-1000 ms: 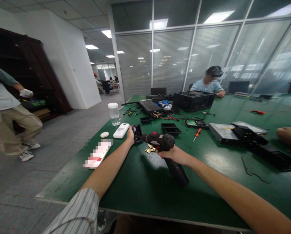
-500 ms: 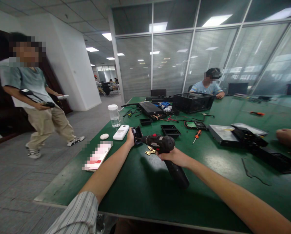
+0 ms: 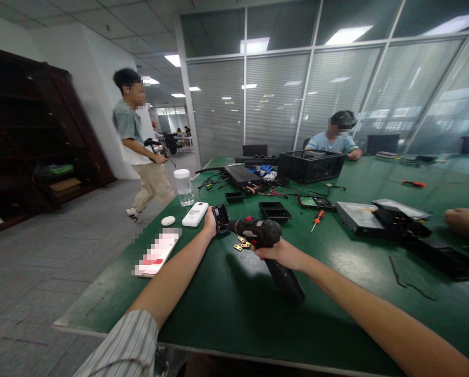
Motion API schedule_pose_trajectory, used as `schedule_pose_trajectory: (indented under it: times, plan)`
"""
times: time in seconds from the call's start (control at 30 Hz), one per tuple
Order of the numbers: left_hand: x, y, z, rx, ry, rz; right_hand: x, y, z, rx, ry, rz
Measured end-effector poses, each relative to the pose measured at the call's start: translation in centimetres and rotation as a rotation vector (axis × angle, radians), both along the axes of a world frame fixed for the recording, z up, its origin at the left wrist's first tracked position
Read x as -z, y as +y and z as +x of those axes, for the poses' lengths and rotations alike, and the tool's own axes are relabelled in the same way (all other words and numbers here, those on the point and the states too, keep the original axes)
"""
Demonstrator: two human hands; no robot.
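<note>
My right hand (image 3: 283,253) is wrapped round the grip of a black cordless drill (image 3: 258,230), its chuck pointing left. My left hand (image 3: 210,222) holds a small black plastic box-like part (image 3: 220,219) on its edge, with the hollow side facing the drill. The drill's tip is at or very near this part; whether it touches a screw inside cannot be made out. Several small brass-coloured plates (image 3: 241,244) lie on the green table (image 3: 218,303) just below the drill's chuck. Behind the drill sits a black two-compartment tray (image 3: 274,211).
Left of my hand are a white device (image 3: 195,214), a round white object (image 3: 168,220), a phone-like slab (image 3: 159,254) and a water bottle (image 3: 184,187). Farther back stands a black computer case (image 3: 312,166). An orange screwdriver (image 3: 318,220) and metal drives (image 3: 356,217) lie right; another person's hand (image 3: 465,224) rests there.
A person walking at the left has moved rightwards toward the doorway. My hands, the drill and the black part stay almost in place.
</note>
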State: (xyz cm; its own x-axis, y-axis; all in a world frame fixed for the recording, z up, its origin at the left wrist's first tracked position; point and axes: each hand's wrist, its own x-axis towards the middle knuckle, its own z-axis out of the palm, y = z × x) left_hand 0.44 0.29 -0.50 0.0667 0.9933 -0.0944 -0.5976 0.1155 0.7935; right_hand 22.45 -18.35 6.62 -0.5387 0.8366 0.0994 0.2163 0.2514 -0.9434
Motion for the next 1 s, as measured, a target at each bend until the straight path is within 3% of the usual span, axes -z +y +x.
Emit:
schedule_pose_trajectory:
  times: [1.0]
  plan:
    - [-0.15,-0.1,-0.03,0.028,0.029,0.036,-0.08,-0.13,0.0,0.03,-0.009,-0.003]
